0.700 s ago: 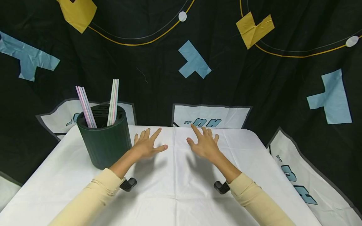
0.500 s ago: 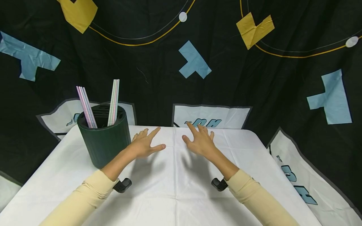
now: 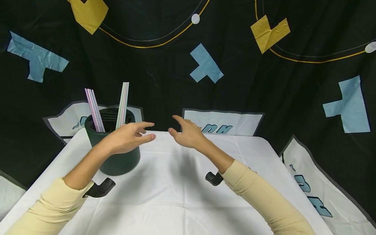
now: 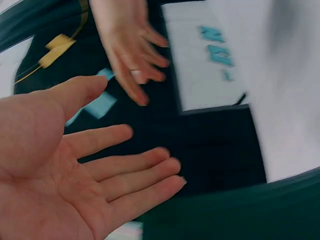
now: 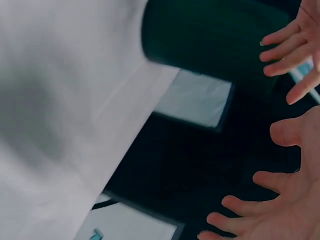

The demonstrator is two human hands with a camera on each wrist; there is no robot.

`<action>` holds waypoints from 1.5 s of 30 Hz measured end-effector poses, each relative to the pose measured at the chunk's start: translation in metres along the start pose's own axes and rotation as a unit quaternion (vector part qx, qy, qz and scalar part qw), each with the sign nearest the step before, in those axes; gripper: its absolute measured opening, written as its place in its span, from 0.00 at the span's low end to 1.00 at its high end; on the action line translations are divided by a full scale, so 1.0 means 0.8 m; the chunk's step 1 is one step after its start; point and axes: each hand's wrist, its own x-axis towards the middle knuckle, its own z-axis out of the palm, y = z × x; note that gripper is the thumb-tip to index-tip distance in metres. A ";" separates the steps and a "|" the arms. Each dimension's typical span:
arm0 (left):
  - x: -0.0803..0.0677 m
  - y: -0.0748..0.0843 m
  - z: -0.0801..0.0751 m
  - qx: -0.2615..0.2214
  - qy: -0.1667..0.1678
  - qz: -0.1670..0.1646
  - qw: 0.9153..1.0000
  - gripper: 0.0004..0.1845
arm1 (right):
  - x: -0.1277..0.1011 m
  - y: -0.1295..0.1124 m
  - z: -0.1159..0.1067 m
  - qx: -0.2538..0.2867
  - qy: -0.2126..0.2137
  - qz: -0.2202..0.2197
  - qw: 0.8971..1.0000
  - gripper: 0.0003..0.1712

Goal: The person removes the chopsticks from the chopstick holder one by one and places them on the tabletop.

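A dark green ribbed cup [image 3: 117, 156] stands at the table's back left and holds two bunches of pastel straws [image 3: 94, 110]. My left hand [image 3: 129, 137] hovers in front of the cup's rim, fingers straight and spread, holding nothing. My right hand [image 3: 185, 132] is raised over the table's far edge, open and empty, thumb toward the left hand. In the left wrist view the left palm [image 4: 65, 185] faces up with the right hand [image 4: 132, 55] beyond it. The right wrist view shows the cup [image 5: 210, 35], blurred, and the right hand's fingers [image 5: 260, 210].
A white cloth covers the table [image 3: 176, 195]. Behind it hangs a black backdrop [image 3: 164, 65] with blue and yellow shapes. White printed panels [image 3: 223, 122] lie past the far edge. Small black wrist cameras [image 3: 101, 189] sit under both sleeves.
Both hands have lifted off the cloth and moved left and away from me. The left hand now sits in front of the cup; the right has turned toward it.
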 end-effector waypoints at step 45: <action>-0.031 -0.197 -0.056 -0.302 0.160 -0.183 0.922 0.41 | 0.078 -0.133 0.074 0.408 0.008 0.128 0.904 0.22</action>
